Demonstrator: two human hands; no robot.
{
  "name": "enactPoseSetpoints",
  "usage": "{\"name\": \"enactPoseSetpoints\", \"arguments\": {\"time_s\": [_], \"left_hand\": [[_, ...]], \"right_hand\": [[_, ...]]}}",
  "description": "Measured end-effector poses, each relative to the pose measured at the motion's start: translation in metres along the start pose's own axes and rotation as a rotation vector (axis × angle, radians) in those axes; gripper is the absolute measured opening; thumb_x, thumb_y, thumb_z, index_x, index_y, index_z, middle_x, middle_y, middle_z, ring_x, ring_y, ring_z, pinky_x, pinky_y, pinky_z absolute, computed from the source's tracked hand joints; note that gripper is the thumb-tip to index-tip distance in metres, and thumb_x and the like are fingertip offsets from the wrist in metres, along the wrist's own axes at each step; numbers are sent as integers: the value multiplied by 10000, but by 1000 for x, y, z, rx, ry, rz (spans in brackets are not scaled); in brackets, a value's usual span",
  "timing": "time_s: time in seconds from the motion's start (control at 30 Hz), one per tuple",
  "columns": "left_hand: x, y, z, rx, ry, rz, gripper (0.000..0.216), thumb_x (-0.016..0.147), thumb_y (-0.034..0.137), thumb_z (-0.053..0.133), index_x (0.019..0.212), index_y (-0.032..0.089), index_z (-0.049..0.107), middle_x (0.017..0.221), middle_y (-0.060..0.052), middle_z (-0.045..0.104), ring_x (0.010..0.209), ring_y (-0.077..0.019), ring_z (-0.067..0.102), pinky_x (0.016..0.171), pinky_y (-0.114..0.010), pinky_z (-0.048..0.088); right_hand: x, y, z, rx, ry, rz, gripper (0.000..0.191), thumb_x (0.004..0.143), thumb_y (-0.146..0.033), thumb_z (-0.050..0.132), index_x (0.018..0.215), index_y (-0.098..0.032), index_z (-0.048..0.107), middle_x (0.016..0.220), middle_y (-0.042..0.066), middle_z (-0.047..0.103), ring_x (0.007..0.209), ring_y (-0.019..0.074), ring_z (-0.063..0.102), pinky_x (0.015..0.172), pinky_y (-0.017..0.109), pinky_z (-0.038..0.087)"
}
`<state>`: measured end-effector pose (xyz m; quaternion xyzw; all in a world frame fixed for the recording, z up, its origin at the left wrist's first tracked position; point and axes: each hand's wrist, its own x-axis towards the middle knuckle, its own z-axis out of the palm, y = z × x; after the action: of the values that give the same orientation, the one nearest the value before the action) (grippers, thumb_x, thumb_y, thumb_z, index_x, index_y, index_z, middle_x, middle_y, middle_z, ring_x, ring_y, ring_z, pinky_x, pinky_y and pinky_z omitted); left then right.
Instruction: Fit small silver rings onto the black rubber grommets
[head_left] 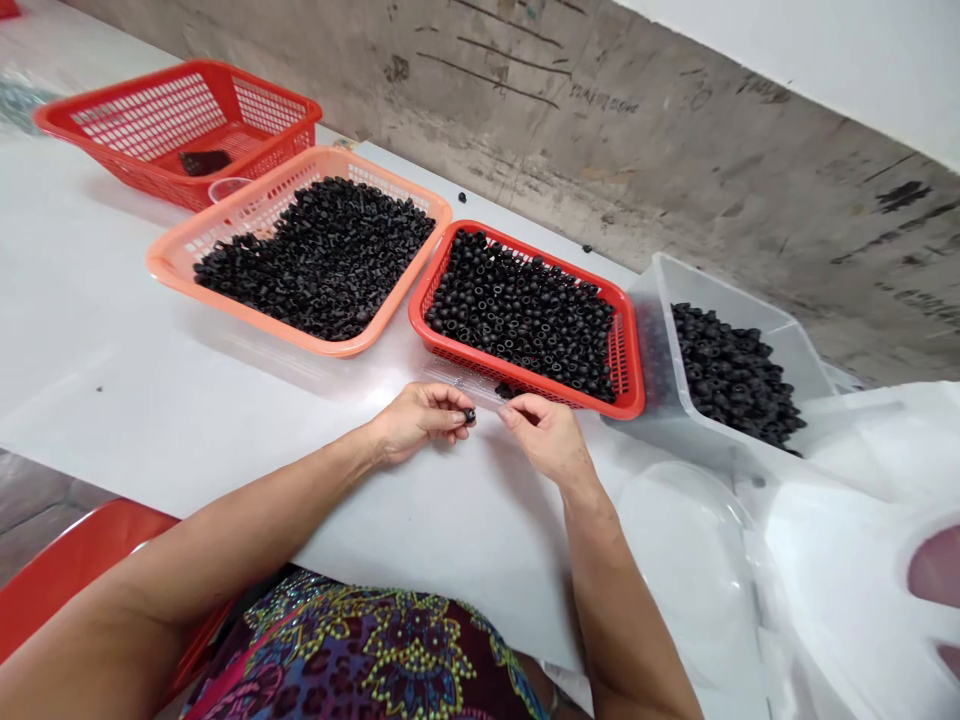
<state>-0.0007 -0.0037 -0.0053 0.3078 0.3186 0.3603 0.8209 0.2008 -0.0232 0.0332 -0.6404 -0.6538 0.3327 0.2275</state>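
Observation:
My left hand (422, 420) pinches a small black ring-shaped part (469, 415) between thumb and fingers, just above the white table. Close beside it, my right hand (546, 432) is closed in a pinch; what its fingertips hold, if anything, is too small to make out. Right behind both hands stands a red basket (637, 385) filled with black round parts (525, 310) that have holes. To its left, an orange basket (300, 328) holds a heap of smaller black pieces (322, 255). A few black parts (508, 390) lie at the red basket's front edge.
A larger red basket (292, 135) at the back left has a dark piece (205, 162) inside. At right, a clear plastic bin (679, 350) holds black parts (735, 375), near a clear round lid (686, 540) and white bags (847, 560). A concrete wall (525, 120) runs behind.

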Motion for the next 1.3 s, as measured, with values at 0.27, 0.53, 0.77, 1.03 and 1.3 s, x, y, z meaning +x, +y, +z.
{"name": "enactPoseSetpoints", "arguments": {"time_s": [0.27, 0.53, 0.77, 1.03, 1.3], "left_hand": [[4, 4, -4, -117, 56, -14, 174, 661, 76, 718, 819, 80, 643, 757, -76, 684, 587, -121, 635, 544, -225, 462], [3, 5, -3, -114, 59, -7, 172, 662, 71, 711, 820, 84, 645, 749, -67, 683, 583, -114, 630, 539, -216, 449], [3, 4, -2, -104, 38, -5, 184, 653, 74, 723, 820, 90, 648, 745, -56, 682, 595, -115, 637, 551, -221, 453], [0, 1, 0, -18, -12, -9, 235, 634, 129, 765, 836, 92, 651, 744, -60, 685, 611, -150, 663, 531, -239, 471], [0, 0, 2, 64, 18, 40, 251, 627, 155, 767, 851, 102, 669, 675, -32, 671, 557, -117, 623, 530, -234, 468]], "right_hand": [[3, 15, -3, -804, 119, 38, 255, 874, -217, 479, 998, -182, 699, 903, 108, 697, 825, 242, 638, 726, 323, 437], [14, 30, 16, -820, 106, 24, 278, 883, -170, 444, 1026, -177, 683, 969, 114, 674, 918, 245, 633, 769, 317, 458], [9, 20, 16, -389, 129, -21, 182, 849, -205, 510, 901, -162, 680, 841, 86, 680, 786, 215, 627, 748, 334, 466], [-5, -5, 18, 465, -90, 16, 202, 769, -308, 634, 907, -182, 709, 699, 7, 658, 549, 110, 534, 545, 263, 456], [-9, -13, 17, 451, -12, -26, 165, 761, -237, 629, 899, -185, 705, 739, 7, 676, 598, 112, 555, 590, 265, 470]]}}
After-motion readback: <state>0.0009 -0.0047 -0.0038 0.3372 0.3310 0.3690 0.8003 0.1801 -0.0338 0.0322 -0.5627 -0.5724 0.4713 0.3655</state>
